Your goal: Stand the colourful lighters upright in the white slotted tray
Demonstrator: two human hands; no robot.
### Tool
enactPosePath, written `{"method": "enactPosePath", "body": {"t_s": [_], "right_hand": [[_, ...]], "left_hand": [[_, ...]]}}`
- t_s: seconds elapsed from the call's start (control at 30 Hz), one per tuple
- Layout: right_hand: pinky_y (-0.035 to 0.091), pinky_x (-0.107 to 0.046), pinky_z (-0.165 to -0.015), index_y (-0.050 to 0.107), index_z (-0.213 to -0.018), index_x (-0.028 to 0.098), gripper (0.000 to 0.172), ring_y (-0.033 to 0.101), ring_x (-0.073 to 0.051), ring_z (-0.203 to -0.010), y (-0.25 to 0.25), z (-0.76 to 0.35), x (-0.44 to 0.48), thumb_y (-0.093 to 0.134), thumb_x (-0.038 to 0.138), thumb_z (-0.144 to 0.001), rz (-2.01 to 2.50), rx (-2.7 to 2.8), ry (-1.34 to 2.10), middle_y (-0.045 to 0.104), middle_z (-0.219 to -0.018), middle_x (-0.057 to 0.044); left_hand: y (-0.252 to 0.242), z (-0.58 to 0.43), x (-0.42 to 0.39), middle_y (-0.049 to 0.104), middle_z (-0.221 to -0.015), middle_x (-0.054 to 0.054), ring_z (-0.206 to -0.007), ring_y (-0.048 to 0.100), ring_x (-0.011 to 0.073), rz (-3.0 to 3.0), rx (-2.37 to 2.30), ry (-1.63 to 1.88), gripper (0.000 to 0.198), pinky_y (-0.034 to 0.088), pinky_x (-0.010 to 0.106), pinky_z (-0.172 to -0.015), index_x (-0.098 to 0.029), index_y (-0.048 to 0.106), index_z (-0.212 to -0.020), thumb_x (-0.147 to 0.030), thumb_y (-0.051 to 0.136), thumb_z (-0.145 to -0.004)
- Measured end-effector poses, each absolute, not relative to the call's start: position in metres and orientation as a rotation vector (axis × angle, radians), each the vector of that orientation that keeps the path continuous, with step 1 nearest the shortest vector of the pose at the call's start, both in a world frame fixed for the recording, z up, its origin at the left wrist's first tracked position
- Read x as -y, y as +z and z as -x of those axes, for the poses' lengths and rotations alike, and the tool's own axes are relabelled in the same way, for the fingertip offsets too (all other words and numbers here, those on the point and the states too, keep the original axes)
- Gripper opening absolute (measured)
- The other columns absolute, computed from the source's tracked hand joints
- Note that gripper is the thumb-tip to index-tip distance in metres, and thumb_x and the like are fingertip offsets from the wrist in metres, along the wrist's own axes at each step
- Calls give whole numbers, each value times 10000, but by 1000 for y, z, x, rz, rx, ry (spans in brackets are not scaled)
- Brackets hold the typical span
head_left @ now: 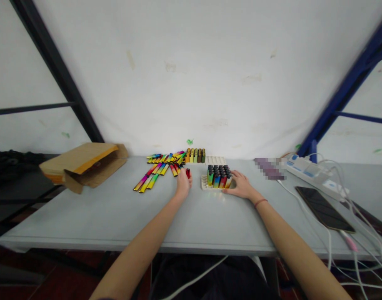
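My left hand [183, 183] is closed round a small red lighter [188, 172], only its upper part showing. To the right stands a white tray [204, 183] of upright lighters [220, 177] with black tops and multicoloured bodies. Its left end has bare holes. My right hand [240, 186] grips the tray's right end, thumb at the front corner and fingers behind. Left of my left hand lies a loose pile of shiny rainbow-coloured sleeves [161, 168]. Behind, near the wall, stands a block of yellow, green and brown lighter-like pieces [195, 156].
Beside that block lies another white holed tray [216, 160]. An open cardboard box [84, 160] rests at the left. On the right are a black phone [323, 207], a purple phone-like object [268, 168], a white power strip [315, 177] and tangled cables. The grey table [116, 225] meets a white wall.
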State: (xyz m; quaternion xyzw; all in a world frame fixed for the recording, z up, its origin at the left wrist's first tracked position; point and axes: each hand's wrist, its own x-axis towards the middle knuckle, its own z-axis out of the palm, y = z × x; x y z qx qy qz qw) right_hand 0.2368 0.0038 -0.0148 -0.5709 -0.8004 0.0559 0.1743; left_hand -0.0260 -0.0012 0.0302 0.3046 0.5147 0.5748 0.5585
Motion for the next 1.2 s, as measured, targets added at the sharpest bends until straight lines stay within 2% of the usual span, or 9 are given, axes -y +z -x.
{"method": "enactPosePath", "body": {"t_s": [0.23,0.43,0.6,0.7,0.77,0.87,0.97,1.2], "right_hand": [[337,-561,-1181,653,-1368,172,774,383,-427,-1468,-13,-236,-14,729,654,-768,1692,2241,137,514,-1533,-185],[348,-534,-1173,662,-1337,166,733,409,-408,-1452,-12,-235,-14,722,636,-778,1722,2227,126,544,-1503,-185],[344,-520,-1171,648,-1346,159,726,451,-393,-1424,-13,-236,-14,699,633,-798,1694,2236,157,541,-1506,-188],[350,-525,-1163,656,-1333,170,711,469,-392,-1408,-14,-236,-13,698,635,-796,1657,2236,166,557,-1491,-185],[355,-541,-1156,658,-1327,173,700,480,-396,-1396,-15,-236,-13,694,631,-799,1642,2234,171,566,-1482,-187],[354,-555,-1153,658,-1323,190,679,488,-395,-1389,-15,-236,-12,695,622,-800,1628,2223,169,577,-1474,-181],[345,-552,-1161,653,-1328,187,678,488,-389,-1391,-15,-235,-12,694,618,-807,1624,2224,165,570,-1482,-182],[353,-533,-1158,644,-1332,165,688,501,-378,-1380,-16,-236,-13,692,612,-812,1616,2240,143,572,-1476,-192]], "left_hand": [[27,24,1,285,-403,-82,-331,196,71,-719,-1205,1341,414,151,186,-357,-231,364,-602,-462,336,-944],[25,26,0,280,-401,-79,-328,191,74,-700,-1213,1318,390,141,198,-364,-234,351,-604,-386,296,-959],[21,24,-2,285,-431,-92,-345,209,75,-774,-1162,1340,432,168,196,-375,-235,384,-667,-541,326,-966],[25,21,-10,362,-494,-96,-385,303,84,-974,-1114,1412,345,245,188,-403,-233,421,-782,-530,424,-958],[33,20,-18,464,-585,-79,-457,417,92,-1169,-1073,1458,262,351,189,-465,-235,443,-863,-474,512,-944],[42,18,-27,611,-821,11,-727,595,135,-1469,-1061,1529,216,481,223,-628,-215,535,-911,-415,616,-904],[40,16,-27,647,-993,79,-933,624,188,-1659,-1051,1555,218,512,249,-720,-187,637,-932,-389,673,-860],[17,14,-9,674,-975,91,-894,643,204,-1974,-906,1283,288,544,298,-761,-181,726,-1011,-420,661,-864]]}}
